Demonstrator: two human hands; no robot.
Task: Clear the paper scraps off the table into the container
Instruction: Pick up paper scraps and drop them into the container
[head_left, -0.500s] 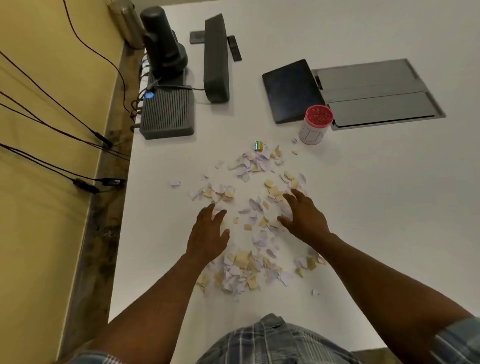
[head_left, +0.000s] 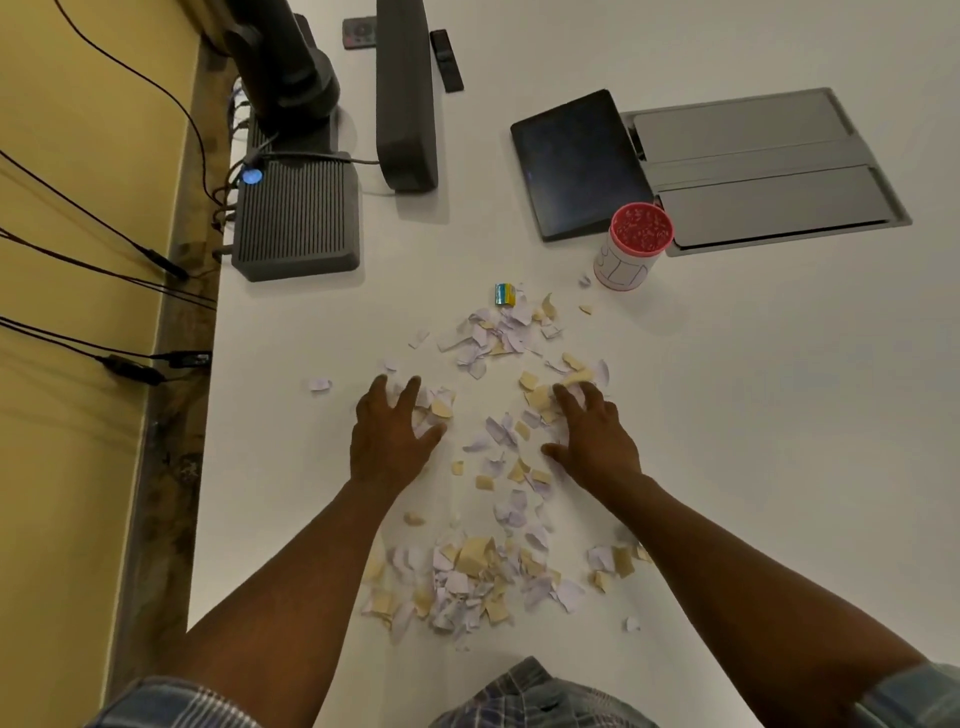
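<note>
Now; left hand (head_left: 389, 441), right hand (head_left: 597, 441) spread flat on torn paper scraps (head_left: 467, 571); gripping nothing

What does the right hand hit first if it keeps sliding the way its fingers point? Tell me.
Probably the tan and lilac torn paper scraps lying just past the right hand; its fingers point up and slightly left. Beyond those lies a denser scrap cluster, then the small blue-and-yellow folded wrapper.

Dark stand (head_left: 283, 62) cut off at the top edge — scraps (head_left: 470, 564) partly hidden under both forearms.
</note>
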